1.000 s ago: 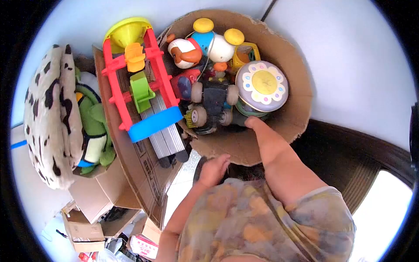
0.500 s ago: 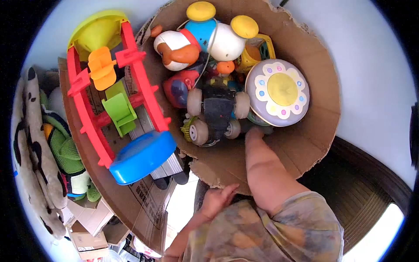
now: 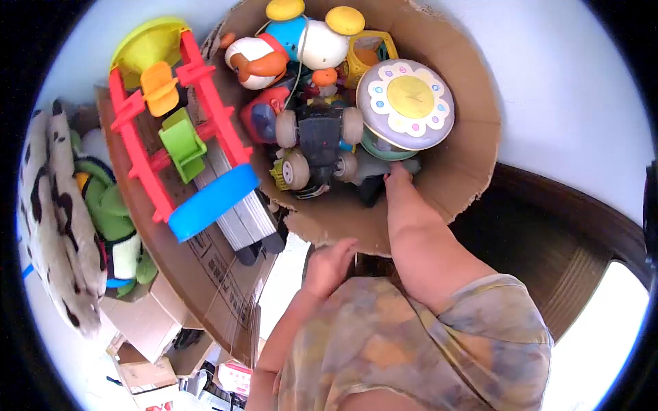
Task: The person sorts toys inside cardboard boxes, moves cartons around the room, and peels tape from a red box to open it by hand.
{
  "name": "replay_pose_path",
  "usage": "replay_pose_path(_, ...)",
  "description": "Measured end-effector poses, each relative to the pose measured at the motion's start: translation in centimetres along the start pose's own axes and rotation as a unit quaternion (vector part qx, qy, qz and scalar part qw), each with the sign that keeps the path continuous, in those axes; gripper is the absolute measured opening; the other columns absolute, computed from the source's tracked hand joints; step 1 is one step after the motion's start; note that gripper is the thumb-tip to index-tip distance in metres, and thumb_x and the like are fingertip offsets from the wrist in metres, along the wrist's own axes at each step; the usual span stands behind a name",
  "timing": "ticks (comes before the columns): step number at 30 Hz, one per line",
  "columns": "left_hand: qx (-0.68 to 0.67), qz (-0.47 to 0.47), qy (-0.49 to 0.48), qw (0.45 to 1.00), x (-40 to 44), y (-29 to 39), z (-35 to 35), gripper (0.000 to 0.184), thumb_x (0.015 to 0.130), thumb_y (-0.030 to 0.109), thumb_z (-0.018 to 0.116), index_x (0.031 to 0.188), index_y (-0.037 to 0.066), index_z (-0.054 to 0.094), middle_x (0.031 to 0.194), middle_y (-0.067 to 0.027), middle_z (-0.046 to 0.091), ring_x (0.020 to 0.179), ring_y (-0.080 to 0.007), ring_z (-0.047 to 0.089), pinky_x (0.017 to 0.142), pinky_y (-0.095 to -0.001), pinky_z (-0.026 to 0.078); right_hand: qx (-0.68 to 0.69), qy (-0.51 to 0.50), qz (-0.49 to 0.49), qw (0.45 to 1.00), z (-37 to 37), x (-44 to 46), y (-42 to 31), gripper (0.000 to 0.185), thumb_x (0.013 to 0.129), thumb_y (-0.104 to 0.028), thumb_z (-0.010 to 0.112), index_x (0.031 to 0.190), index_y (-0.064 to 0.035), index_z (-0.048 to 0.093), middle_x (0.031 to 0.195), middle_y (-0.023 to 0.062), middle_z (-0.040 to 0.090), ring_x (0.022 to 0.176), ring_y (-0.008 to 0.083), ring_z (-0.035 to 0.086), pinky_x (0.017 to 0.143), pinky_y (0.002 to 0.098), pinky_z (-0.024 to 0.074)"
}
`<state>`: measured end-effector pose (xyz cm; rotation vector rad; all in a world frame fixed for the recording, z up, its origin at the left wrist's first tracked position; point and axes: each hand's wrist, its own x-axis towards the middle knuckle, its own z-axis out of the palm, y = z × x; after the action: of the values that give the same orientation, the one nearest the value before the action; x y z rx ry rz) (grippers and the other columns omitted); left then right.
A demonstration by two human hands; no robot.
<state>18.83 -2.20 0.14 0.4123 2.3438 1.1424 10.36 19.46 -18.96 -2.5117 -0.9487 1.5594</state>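
My right hand [image 3: 397,175] reaches into a round-looking cardboard box [image 3: 473,109], at a grey and black object [image 3: 373,175] below the drum toy [image 3: 406,103]; its fingers are mostly hidden. An upturned toy car [image 3: 321,135] with pale wheels lies just left of it. My left hand [image 3: 330,266] is at the box's near rim, thumb raised, its other fingers hard to make out. Further back in the box lie a toy dog [image 3: 257,63], a yellow toy [image 3: 369,55] and a red and blue toy [image 3: 263,113].
At left, a red toy frame [image 3: 226,123] with a blue tray [image 3: 214,201] leans over a cardboard flap [image 3: 223,288] and a grey metal piece [image 3: 240,216]. Beyond are a spotted plush [image 3: 72,226], a green plush [image 3: 110,198] and smaller boxes [image 3: 147,370]. Dark wooden furniture [image 3: 548,253] stands right.
The view shifted closer, then sideways. More of the grey and black object now shows beside my right hand, beneath the drum toy. My left hand stays near the rim.
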Motion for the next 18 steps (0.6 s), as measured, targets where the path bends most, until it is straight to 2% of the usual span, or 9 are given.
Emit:
replay_pose_path(1, -0.002, -0.001, 0.005, 1.0, 0.1, 0.1, 0.0, 0.021, 0.076, 0.012, 0.057, 0.096, 0.01, 0.053, 0.067, -0.0147, 0.057, 0.062, -0.0301, 0.056, 0.056, -0.0383, 0.045, -0.003, -0.002, -0.004, 1.0, -0.6, -0.3, -0.3, 0.039, 0.068, -0.026, 0.069, 0.095, -0.0051, 0.05, 0.093, 0.008, 0.049, 0.071, 0.0199, 0.048, 0.046, 0.0263, 0.0426)
replay_pose_path(3, 0.016, 0.0, 0.0, 1.0, 0.0, 0.1, -0.1, 0.02, 0.076, 0.014, 0.057, 0.095, 0.01, 0.054, 0.068, -0.0147, 0.057, 0.062, -0.03, 0.056, 0.056, -0.0381, 0.045, -0.151, -0.051, -0.066, 0.985, -1.6, -1.2, -1.1, 0.038, 0.07, -0.027, 0.067, 0.097, -0.0052, 0.052, 0.093, 0.0092, 0.051, 0.071, 0.0196, 0.05, 0.045, 0.0281, 0.0437)
replay_pose_path(5, 0.008, -0.006, 0.003, 1.0, -0.1, 0.2, -0.1, 0.019, 0.077, 0.016, 0.056, 0.095, 0.01, 0.053, 0.07, -0.0148, 0.058, 0.065, -0.0307, 0.057, 0.058, -0.0392, 0.045, -0.163, -0.021, -0.095, 0.982, -2.3, -2.9, -2.3, 0.033, 0.073, -0.022, 0.061, 0.099, -0.0046, 0.051, 0.088, 0.0085, 0.053, 0.072, 0.0199, 0.051, 0.046, 0.0304, 0.0454)
replay_pose_path(7, 0.006, 0.008, 0.018, 1.0, -0.1, -0.1, 0.1, 0.019, 0.079, 0.019, 0.054, 0.096, 0.011, 0.053, 0.072, -0.0152, 0.059, 0.068, -0.0316, 0.057, 0.06, -0.0404, 0.046, -0.339, -0.077, -0.141, 0.927, -3.8, -4.0, -4.3, 0.026, 0.073, -0.014, 0.056, 0.097, -0.0037, 0.051, 0.085, 0.0087, 0.053, 0.068, 0.0203, 0.052, 0.046, 0.032, 0.0461)
replay_pose_path(9, 0.022, -0.014, -0.025, 0.999, -0.1, -0.4, 0.1, 0.02, 0.081, 0.018, 0.052, 0.1, 0.013, 0.05, 0.079, -0.0146, 0.06, 0.07, -0.0331, 0.058, 0.06, -0.039, 0.047, -0.348, -0.138, -0.176, 0.911, -3.8, -2.5, -6.2, 0.021, 0.071, -0.008, 0.053, 0.091, -0.0038, 0.051, 0.079, 0.0089, 0.052, 0.06, 0.0197, 0.051, 0.043, 0.0314, 0.0451)
replay_pose_path(11, 0.005, 0.033, 0.015, 0.999, -0.1, -0.2, 0.0, 0.019, 0.082, 0.02, 0.051, 0.1, 0.013, 0.05, 0.079, -0.0141, 0.06, 0.07, -0.0334, 0.058, 0.059, -0.0395, 0.047, -0.367, -0.178, -0.21, 0.888, -5.5, -8.4, -8.8, 0.011, 0.07, -0.008, 0.055, 0.08, -0.007, 0.05, 0.07, 0.0074, 0.049, 0.054, 0.0176, 0.047, 0.04, 0.0278, 0.0421)
replay_pose_path(13, 0.012, 0.017, 0.011, 1.0, 0.0, -0.1, -0.2, 0.019, 0.082, 0.021, 0.05, 0.099, 0.013, 0.049, 0.079, -0.0147, 0.06, 0.071, -0.0343, 0.057, 0.06, -0.0408, 0.046, -0.243, -0.163, -0.121, 0.948, -6.0, -8.0, -11.0, 0.008, 0.072, -0.008, 0.052, 0.079, -0.0057, 0.049, 0.068, 0.0085, 0.049, 0.052, 0.0205, 0.047, 0.041, 0.0316, 0.042)
replay_pose_path(15, 0.024, 0.017, -0.021, 0.999, 0.1, -0.3, -0.2, 0.019, 0.082, 0.021, 0.049, 0.099, 0.012, 0.049, 0.078, -0.0162, 0.059, 0.072, -0.0351, 0.057, 0.06, -0.0422, 0.046, -0.283, -0.223, -0.148, 0.921, -7.3, -7.8, -13.6, 0.012, 0.071, -0.011, 0.055, 0.079, -0.008, 0.048, 0.067, 0.006, 0.045, 0.058, 0.0199, 0.046, 0.047, 0.032, 0.043)
replay_pose_path(18, 0.013, 0.023, -0.006, 1.0, 0.0, -0.3, -0.2, 0.018, 0.081, 0.019, 0.05, 0.098, 0.012, 0.048, 0.077, -0.0179, 0.059, 0.071, -0.0362, 0.056, 0.061, -0.0436, 0.045, -0.365, -0.296, -0.194, 0.861, -10.5, -11.3, -18.2, 0.021, 0.068, -0.017, 0.059, 0.086, -0.01, 0.05, 0.076, 0.0067, 0.05, 0.068, 0.0201, 0.049, 0.056, 0.0329, 0.0448)
